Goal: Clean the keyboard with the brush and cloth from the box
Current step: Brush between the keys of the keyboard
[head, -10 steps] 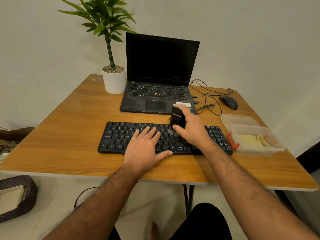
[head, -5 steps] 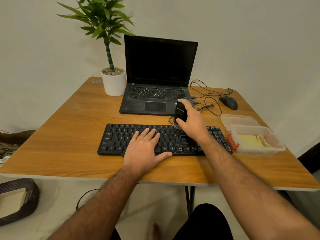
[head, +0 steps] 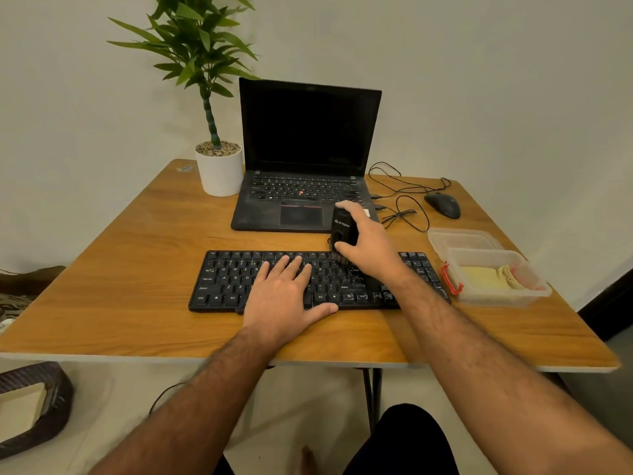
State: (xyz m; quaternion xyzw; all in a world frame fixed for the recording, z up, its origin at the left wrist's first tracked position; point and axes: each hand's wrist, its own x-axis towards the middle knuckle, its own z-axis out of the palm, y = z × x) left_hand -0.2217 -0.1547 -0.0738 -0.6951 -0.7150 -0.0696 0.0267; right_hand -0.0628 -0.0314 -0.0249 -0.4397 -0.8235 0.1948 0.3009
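Gripped the black brush (head: pixel 343 231) in the right hand (head: pixel 371 250), fingers curled over its top and thumb pinching the near face, bristles down on the top key rows right of centre on the black keyboard (head: pixel 236 279). Laid the left hand (head: pixel 286 296) flat on the middle keys, fingers straight and spread, thumb out along the front edge, holding nothing and pinning the board to the wooden bench (head: pixel 120 269). Reached in from the right with the right forearm crossing the keyboard's right end, wrist low and bent, brush body near upright; ran the left forearm straight up from the near edge. Judged the step as brushing, the wiping not yet begun. Best done with short light strokes along the gaps between rows, bristle tips rather than the brush body on the caps, sweeping crumbs toward one edge and off, with the steadying palm shifted aside to free the covered keys. Risked pressing too hard and sliding the board toward the open laptop (head: pixel 301 200) just behind. Left the yellow cloth (head: pixel 486 277) folded inside the clear plastic box (head: pixel 534 289) at the right of the keyboard, its lid (head: pixel 462 238) just behind it, apart from both hands.
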